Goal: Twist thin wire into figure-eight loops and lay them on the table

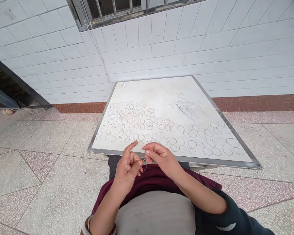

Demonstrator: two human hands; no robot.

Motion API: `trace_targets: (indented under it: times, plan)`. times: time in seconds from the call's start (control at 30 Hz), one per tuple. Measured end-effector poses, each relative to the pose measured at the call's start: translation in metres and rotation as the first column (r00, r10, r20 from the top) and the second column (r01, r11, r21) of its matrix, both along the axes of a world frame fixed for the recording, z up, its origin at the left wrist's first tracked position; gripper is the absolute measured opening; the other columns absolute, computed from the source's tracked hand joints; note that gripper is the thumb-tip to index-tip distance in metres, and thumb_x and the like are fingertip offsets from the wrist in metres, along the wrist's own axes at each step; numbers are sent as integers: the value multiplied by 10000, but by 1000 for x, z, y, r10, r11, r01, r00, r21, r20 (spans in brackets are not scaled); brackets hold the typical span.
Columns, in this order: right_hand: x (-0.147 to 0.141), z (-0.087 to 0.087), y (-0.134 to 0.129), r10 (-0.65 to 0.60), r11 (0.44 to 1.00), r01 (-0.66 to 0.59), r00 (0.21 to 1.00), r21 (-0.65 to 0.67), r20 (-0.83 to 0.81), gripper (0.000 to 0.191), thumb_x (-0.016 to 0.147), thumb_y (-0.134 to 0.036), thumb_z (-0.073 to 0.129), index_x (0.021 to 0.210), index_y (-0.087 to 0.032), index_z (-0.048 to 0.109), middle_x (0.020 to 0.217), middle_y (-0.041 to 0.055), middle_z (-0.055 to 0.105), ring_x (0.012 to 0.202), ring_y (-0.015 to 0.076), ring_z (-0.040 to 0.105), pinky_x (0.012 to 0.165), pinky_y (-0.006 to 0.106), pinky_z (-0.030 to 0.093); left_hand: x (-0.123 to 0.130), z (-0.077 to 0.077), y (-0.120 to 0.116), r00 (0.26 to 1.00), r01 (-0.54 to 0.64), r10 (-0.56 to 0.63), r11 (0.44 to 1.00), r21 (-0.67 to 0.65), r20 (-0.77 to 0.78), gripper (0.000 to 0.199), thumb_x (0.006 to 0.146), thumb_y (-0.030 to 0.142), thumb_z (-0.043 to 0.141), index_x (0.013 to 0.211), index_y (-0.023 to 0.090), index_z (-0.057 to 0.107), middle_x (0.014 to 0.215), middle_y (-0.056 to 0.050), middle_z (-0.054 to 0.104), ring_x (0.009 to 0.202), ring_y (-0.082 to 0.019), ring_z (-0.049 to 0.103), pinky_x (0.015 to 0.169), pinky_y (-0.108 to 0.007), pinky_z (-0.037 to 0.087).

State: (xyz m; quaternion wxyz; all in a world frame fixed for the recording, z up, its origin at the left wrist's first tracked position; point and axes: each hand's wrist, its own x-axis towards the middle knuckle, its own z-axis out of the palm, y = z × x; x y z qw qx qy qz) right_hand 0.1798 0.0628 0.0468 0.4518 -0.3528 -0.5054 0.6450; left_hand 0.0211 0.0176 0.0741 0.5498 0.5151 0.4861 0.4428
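Note:
A thin, wire-like strand point(144, 171), bent into a small loop, is between my two hands at the table's near edge, above my lap. My left hand point(126, 167) pinches it between thumb and fingers, with the index finger stretched forward. My right hand point(163, 160) also has thumb and fingertips pressed together on the strand, just to the right of the left fingertips. Beyond my hands, many thin looped strands point(171, 140), several in figure-eight shapes, lie in rows on the white tabletop point(152, 89).
A tangle of loose strands point(185, 108) lies toward the table's right rear. A small white-and-red item point(123, 86) sits in the far left corner. Behind the table stands a white tiled wall point(159, 45) with a barred window point(115, 9). Speckled stone floor point(56, 182) surrounds it.

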Motion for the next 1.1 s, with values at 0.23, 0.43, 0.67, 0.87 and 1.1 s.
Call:
trace_targets:
  times: [0.23,0.43,0.67,0.87,1.1]
  plan:
    - [2,1,0,85,996,-85,996,19,15,216,858,-388,622,980,-210,627,735,-26,595,627,101,549,629,264,503,2,2,0,998,-16,20,998,-61,54,567,851,245,599,1385,289,412,763,27,561,616,-117,554,554,-244,473]
    - [2,-4,2,104,994,-104,995,29,3,194,871,-369,615,992,-218,620,757,-29,597,633,95,554,635,255,502,3,0,2,995,-37,45,995,-87,84,566,837,251,628,1365,262,427,755,29,569,591,-107,545,542,-237,458]
    - [1,-12,2,126,992,-127,986,-9,-109,191,893,-363,605,1011,-214,634,780,-13,623,701,104,588,683,256,505,1,-2,4,996,-35,40,997,-73,76,558,852,247,617,1367,252,401,747,35,554,591,-102,537,538,-230,441]
    - [7,-18,8,293,944,-320,923,-78,-248,258,858,-362,663,1089,-246,655,1002,21,640,641,64,555,549,188,452,-1,1,3,995,-11,21,994,-105,93,706,816,240,666,1431,244,320,713,42,571,563,-103,554,494,-215,400]
    - [8,-38,19,507,853,-517,793,66,-338,454,892,-410,618,1319,-273,545,1282,86,579,522,18,492,507,186,437,-3,0,3,988,43,-14,983,-178,156,823,786,205,701,1476,214,252,665,45,606,539,-113,579,469,-214,357]
